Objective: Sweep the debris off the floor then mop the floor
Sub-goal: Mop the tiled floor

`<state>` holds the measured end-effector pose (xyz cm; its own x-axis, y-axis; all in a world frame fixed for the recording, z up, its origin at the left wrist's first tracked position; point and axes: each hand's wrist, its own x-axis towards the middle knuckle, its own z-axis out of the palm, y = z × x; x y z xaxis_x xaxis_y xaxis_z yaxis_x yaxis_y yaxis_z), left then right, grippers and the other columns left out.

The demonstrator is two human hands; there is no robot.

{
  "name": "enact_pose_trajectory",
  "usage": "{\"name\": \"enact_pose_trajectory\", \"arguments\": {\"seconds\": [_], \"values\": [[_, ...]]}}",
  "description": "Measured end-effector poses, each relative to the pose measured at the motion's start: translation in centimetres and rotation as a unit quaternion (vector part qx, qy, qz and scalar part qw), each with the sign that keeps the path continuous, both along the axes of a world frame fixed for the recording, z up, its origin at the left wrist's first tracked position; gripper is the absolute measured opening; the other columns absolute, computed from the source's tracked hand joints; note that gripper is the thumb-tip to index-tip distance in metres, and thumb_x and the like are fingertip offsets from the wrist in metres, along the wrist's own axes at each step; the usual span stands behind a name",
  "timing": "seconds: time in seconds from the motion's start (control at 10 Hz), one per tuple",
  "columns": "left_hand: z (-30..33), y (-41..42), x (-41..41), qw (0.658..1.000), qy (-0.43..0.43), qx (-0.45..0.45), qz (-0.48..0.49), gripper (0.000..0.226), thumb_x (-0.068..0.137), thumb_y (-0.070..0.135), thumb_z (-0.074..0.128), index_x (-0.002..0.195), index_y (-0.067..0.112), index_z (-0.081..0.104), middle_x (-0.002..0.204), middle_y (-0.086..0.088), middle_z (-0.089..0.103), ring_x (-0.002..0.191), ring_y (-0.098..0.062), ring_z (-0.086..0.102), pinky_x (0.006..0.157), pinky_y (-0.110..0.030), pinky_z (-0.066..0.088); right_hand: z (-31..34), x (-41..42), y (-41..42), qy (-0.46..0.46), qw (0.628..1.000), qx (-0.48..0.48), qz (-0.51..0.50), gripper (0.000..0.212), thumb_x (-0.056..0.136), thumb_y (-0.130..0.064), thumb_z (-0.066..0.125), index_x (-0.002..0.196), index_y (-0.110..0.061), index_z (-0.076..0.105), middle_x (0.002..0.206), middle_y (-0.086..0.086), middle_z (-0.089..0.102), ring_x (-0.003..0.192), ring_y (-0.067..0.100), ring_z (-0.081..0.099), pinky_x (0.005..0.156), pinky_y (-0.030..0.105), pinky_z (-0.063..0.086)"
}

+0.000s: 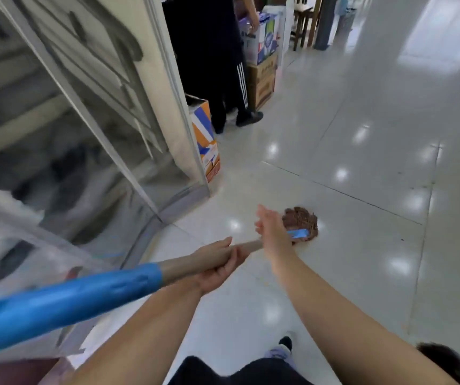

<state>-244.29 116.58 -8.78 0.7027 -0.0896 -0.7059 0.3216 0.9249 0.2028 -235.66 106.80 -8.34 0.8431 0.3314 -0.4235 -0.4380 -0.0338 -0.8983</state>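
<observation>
— Head view, low centre, what's listed?
— Mop [128, 276], blue-sleeved handle running from lower left across to a brown stringy head [301, 222] lying flat on the floor [348, 168]. Left hand [220, 266]: grip wrapped around the bare shaft. Right hand [272, 232]: further down the shaft near the head, fingers fairly straight, grip not plainly closed; cannot tell if holding or only steadying.

— Step in hand?
— Mopping, by the look; no broom or dustpan in sight. Next, likely: firm hold with both hands, then long strokes across the tiles.

— Surface and room?
— Glossy pale tiles, dark grout lines, a few small specks. Glass cabinet [84, 120] at left, cardboard boxes [262, 79] beyond, another person's legs [231, 101] beside them.
</observation>
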Motion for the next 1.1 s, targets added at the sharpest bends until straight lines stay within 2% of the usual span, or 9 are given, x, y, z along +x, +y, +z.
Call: {"name": "enact_pose_trajectory", "arguments": {"seconds": [0.1,0.2,0.3,0.4,0.6,0.7,0.8,0.9,1.1], "values": [[0.3,0.0,-6.1,0.999,0.034,-0.034,0.011,0.041,0.083,0.01,0.057,0.112,-0.018,0.049,0.081,-0.026,0.055,0.049,-0.026,0.065,0.045,-0.026,0.056,-5.2,-4.0,0.6,0.088,0.989,-0.105,0.054,0.051,0.099,-0.04,0.04,0.136,-0.006,0.043,0.137,0.013,0.047,0.117,0.024,0.048,0.093,0.03,0.042],[-0.2,-0.2,-10.6,0.996,0.077,-0.002,-0.041,0.037,0.07,0.009,0.065,0.098,-0.014,0.057,0.075,-0.023,0.061,0.05,-0.021,0.064,0.046,-0.026,0.057,-7.9,-8.7,0.7,0.268,0.962,-0.048,0.035,0.065,0.095,-0.052,0.041,0.148,-0.019,0.024,0.153,0.005,0.027,0.138,0.025,0.031,0.112,0.038,0.028],[-0.3,-1.6,-14.9,0.986,0.129,0.038,-0.102,0.03,0.075,0.01,0.07,0.099,-0.007,0.063,0.076,-0.017,0.067,0.049,-0.016,0.064,0.05,-0.024,0.057,-10.8,-11.9,0.1,0.386,0.921,0.032,-0.04,0.063,0.093,-0.05,0.048,0.142,-0.016,0.031,0.134,0.014,0.046,0.102,0.032,0.056,0.081,0.044,0.05],[-0.5,-2.9,-17.8,0.972,0.185,0.086,-0.116,0.026,0.086,0.012,0.066,0.104,-0.006,0.06,0.076,-0.015,0.067,0.041,-0.015,0.062,0.043,-0.021,0.054,-12.9,-14.8,0.1,0.45,0.879,0.09,-0.126,0.052,0.094,-0.045,0.05,0.135,-0.018,0.034,0.114,0.021,0.052,0.08,0.03,0.057,0.069,0.042,0.05],[-1.6,-2.4,-23.8,0.927,0.206,0.147,-0.276,0.022,0.099,0.031,0.042,0.107,0.011,0.049,0.063,-0.007,0.064,0.034,-0.008,0.046,0.033,-0.011,0.036,-17.3,-19.8,0.0,0.506,0.843,0.086,-0.159,0.04,0.09,-0.041,0.059,0.117,-0.012,0.048,0.09,0.014,0.061,0.073,0.027,0.063,0.045,0.033,0.056],[-2.0,-1.6,-25.0,0.914,0.235,0.159,-0.291,0.025,0.097,0.034,0.041,0.088,0.011,0.047,0.044,-0.001,0.052,0.028,-0.006,0.036,0.032,-0.009,0.031,-18.1,-19.9,0.5,0.495,0.844,0.087,-0.187,0.041,0.089,-0.042,0.06,0.11,-0.007,0.053,0.083,0.013,0.061,0.066,0.023,0.063,0.046,0.03,0.057],[-2.8,-2.6,-25.2,0.893,0.222,0.242,-0.309,0.025,0.091,0.03,0.056,0.09,0.005,0.051,0.047,-0.002,0.044,0.027,-0.006,0.032,0.033,-0.009,0.03,-19.3,-19.0,1.0,0.478,0.862,0.046,-0.163,0.043,0.089,-0.05,0.056,0.077,-0.01,0.046,0.054,0.006,0.052,0.036,0.015,0.053,0.038,0.021,0.05],[-3.2,-4.6,-26.5,0.877,0.198,0.284,-0.334,0.033,0.089,0.015,0.06,0.118,0.004,0.049,0.054,-0.005,0.041,0.027,-0.007,0.034,0.034,-0.011,0.033,-20.8,-19.4,0.6,0.47,0.879,-0.044,-0.064,0.047,0.092,-0.048,0.053,0.064,-0.016,0.033,0.031,-0.003,0.035,0.021,0.009,0.035,0.032,0.01,0.036],[-2.1,-2.8,-24.3,0.88,0.177,0.286,-0.335,0.024,0.09,0.013,0.058,0.113,0.018,0.051,0.045,0.002,0.045,0.03,-0.008,0.037,0.035,-0.013,0.035,-18.8,-16.9,1.3,0.441,0.894,-0.029,-0.071,0.035,0.097,-0.027,0.052,0.067,-0.016,0.038,0.027,-0.005,0.033,0.019,0.008,0.032,0.03,0.009,0.034]]}}
